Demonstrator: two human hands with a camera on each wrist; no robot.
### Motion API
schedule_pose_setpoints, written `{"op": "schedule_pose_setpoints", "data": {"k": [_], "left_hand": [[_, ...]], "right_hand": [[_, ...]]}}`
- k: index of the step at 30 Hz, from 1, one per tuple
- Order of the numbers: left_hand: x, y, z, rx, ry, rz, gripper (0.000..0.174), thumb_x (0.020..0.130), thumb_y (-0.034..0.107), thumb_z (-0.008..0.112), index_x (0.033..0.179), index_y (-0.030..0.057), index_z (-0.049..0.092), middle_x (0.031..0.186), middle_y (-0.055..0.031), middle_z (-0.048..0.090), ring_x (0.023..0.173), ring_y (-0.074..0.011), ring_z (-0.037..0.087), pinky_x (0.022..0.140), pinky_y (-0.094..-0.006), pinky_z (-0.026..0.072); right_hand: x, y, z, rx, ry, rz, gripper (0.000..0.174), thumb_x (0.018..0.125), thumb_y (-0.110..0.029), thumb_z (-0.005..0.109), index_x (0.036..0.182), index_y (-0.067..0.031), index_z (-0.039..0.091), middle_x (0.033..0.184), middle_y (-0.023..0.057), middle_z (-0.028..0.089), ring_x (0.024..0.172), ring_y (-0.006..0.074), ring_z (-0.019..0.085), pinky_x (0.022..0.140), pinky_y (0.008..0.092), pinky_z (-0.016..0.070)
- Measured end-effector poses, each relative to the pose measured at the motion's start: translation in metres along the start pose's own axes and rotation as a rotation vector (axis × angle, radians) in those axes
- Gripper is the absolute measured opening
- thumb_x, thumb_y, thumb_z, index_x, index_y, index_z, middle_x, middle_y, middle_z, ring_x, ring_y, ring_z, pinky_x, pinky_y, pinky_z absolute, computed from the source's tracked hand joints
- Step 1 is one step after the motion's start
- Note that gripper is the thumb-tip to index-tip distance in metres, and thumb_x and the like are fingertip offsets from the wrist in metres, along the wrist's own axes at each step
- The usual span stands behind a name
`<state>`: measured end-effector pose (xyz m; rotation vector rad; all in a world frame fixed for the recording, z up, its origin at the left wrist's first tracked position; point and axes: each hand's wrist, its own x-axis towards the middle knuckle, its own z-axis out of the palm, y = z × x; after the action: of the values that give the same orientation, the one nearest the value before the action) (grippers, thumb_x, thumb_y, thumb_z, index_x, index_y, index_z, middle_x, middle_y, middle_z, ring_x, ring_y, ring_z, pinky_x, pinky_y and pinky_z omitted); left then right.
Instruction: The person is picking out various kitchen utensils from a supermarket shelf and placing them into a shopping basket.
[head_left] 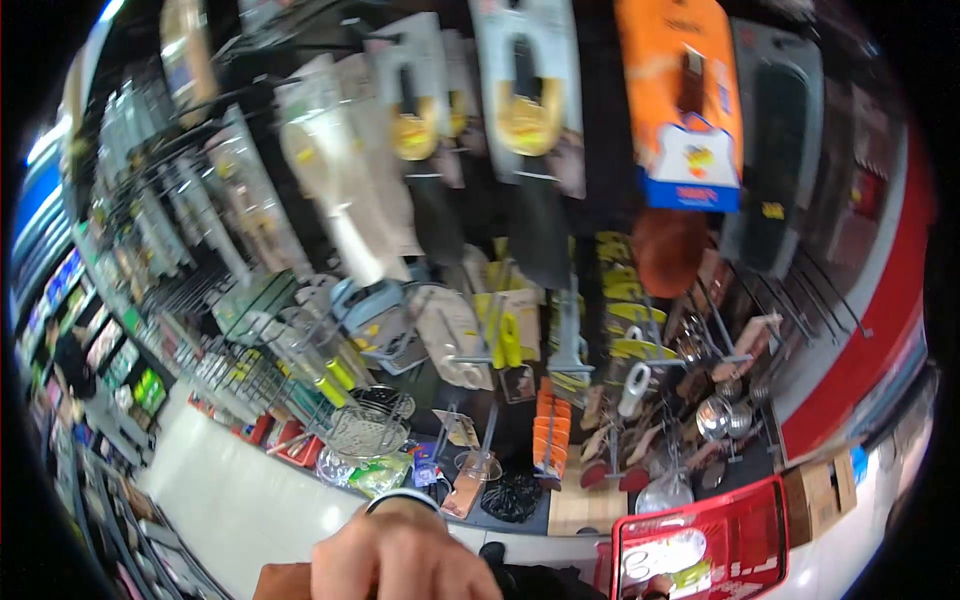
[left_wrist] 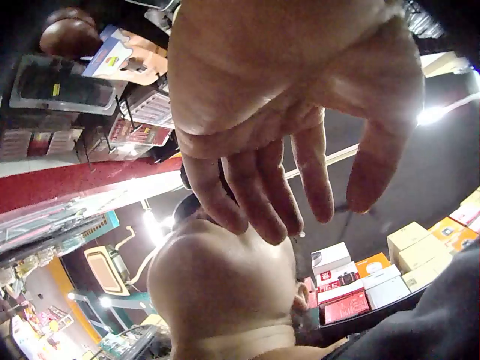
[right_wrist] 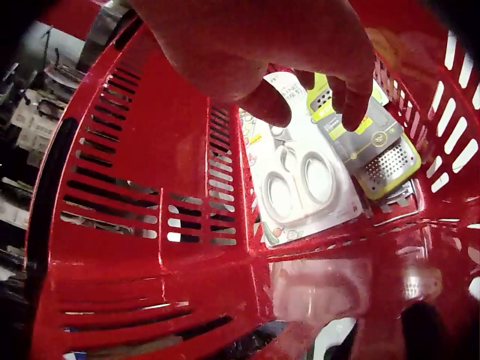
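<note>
My left hand [head_left: 405, 560] is raised at the bottom of the head view, back of the hand showing, a band on the wrist. In the left wrist view its palm faces the camera, fingers loosely bent and holding nothing, in front of a person's head. My right hand [right_wrist: 277, 52] reaches into a red shopping basket [right_wrist: 176, 142], thumb and fingers loosely bent. Beneath it stands a carded pair of white-handled scissors [right_wrist: 316, 180], the thumb overlapping the card's upper part. Beside the scissors leans a green-edged grater [right_wrist: 390, 166] with a grey sleeve.
Ahead, a black display wall carries packaged spatulas [head_left: 525, 110], an orange-carded utensil [head_left: 690, 120] and, lower down, orange-handled tools [head_left: 550, 430]. Empty metal hooks [head_left: 810, 300] stick out at the right. Cardboard boxes [head_left: 825, 495] sit beyond the basket. Another person [head_left: 95, 385] stands far left.
</note>
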<state>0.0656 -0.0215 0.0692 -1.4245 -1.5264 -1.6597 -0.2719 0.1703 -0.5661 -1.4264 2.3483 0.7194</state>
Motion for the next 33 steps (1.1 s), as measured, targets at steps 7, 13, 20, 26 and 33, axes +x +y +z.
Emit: {"op": "schedule_pose_setpoints", "data": {"k": [7, 13, 20, 26, 33], "left_hand": [[-0.016, 0.043, 0.031, 1.849, 0.2, 0.041, 0.011, 0.074, 0.001, 0.061, 0.083, 0.0067, 0.062, 0.087, -0.0103, 0.063, 0.077, -0.0257, 0.061, 0.06, -0.0368, 0.0461], [0.023, 0.032, 0.027, 1.783, -0.305, 1.793, 0.043, 0.076, 0.007, 0.058, 0.117, 0.02, 0.052, 0.108, 0.0004, 0.054, 0.093, -0.0165, 0.053, 0.074, -0.0325, 0.0432], [-0.06, 0.071, 0.047, 2.404, 0.217, -0.169, 0.026, 0.064, 0.01, 0.07, 0.088, 0.0037, 0.063, 0.094, -0.0113, 0.057, 0.057, -0.0222, 0.052, 0.057, -0.0356, 0.0439], [-0.085, 0.112, -0.047, 2.364, 0.875, -0.402, 0.052, 0.064, 0.008, 0.068, 0.113, 0.004, 0.052, 0.126, -0.0191, 0.04, 0.114, -0.0318, 0.044, 0.095, -0.0415, 0.0369], [-0.104, 0.162, -0.109, 1.703, 1.44, -0.527, 0.101, 0.065, 0.022, 0.08, 0.138, 0.0047, 0.013, 0.138, -0.0254, 0.028, 0.133, -0.0337, 0.024, 0.105, -0.0457, 0.0246]], "right_hand": [[0.062, 0.007, -0.089, 0.085, 0.14, -0.103, 0.035, 0.075, -0.027, 0.069, 0.1, -0.0057, 0.059, 0.091, 0.0095, 0.062, 0.084, 0.0177, 0.059, 0.067, 0.0343, 0.0471], [0.057, 0.008, -0.109, 0.283, 0.173, -0.08, 0.03, 0.076, -0.027, 0.066, 0.095, -0.006, 0.057, 0.087, 0.0093, 0.059, 0.081, 0.0171, 0.056, 0.064, 0.0352, 0.0456], [0.057, -0.002, -0.12, 0.471, 0.183, -0.149, 0.025, 0.077, -0.026, 0.063, 0.09, -0.0063, 0.055, 0.083, 0.009, 0.057, 0.077, 0.0165, 0.053, 0.06, 0.0363, 0.0439], [0.047, -0.007, -0.098, 0.682, 0.16, -0.17, 0.021, 0.078, -0.026, 0.06, 0.085, -0.0066, 0.054, 0.08, 0.0089, 0.055, 0.074, 0.0159, 0.05, 0.057, 0.0372, 0.0424], [0.033, 0.01, -0.056, 0.913, 0.123, -0.165, 0.019, 0.079, -0.026, 0.057, 0.079, -0.0069, 0.052, 0.076, 0.0086, 0.052, 0.07, 0.0152, 0.047, 0.054, 0.0383, 0.0406]]}}
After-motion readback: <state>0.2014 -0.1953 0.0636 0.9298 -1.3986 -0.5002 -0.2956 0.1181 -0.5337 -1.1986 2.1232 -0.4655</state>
